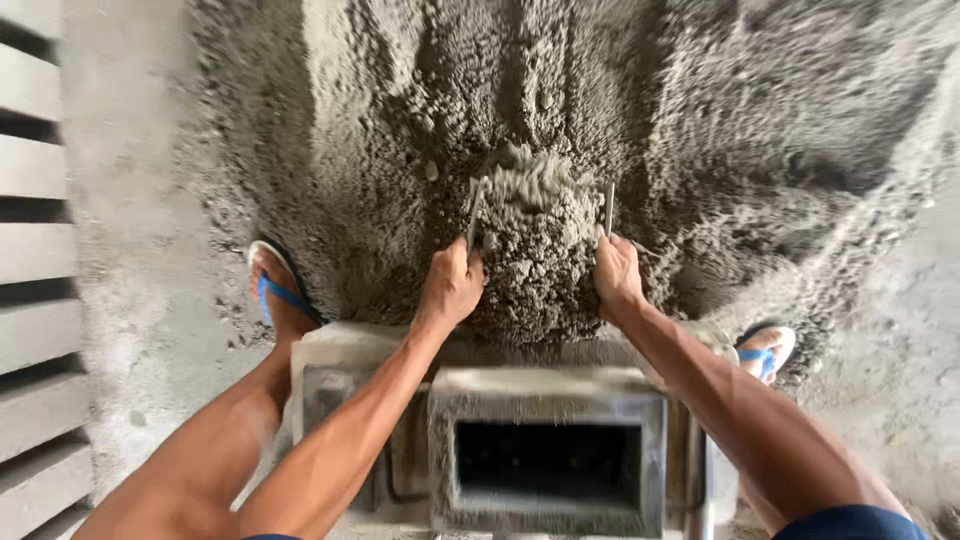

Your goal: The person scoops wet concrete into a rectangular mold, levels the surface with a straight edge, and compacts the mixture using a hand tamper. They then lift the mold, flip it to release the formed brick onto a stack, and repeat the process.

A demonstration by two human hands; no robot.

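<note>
My left hand is clenched around the left metal handle of a scoop-like tool, and my right hand is clenched around the right metal handle. Between my two hands sits a heap of wet grey mix, piled on the tool; the tool's body is buried, so I cannot tell its shape. Beyond my hands the large mound of grey mortar spreads across the floor.

Just below my wrists stands a grey metal block mould with a dark rectangular opening, crusted with dried mix. The heap touches the mould's far edge.

Left of my left hand, my left foot in a blue-strapped sandal rests at the edge of the mound. Right of my right hand, my other sandal shows behind my forearm. Well to the left of my left hand, rows of grey concrete blocks lie side by side.
</note>
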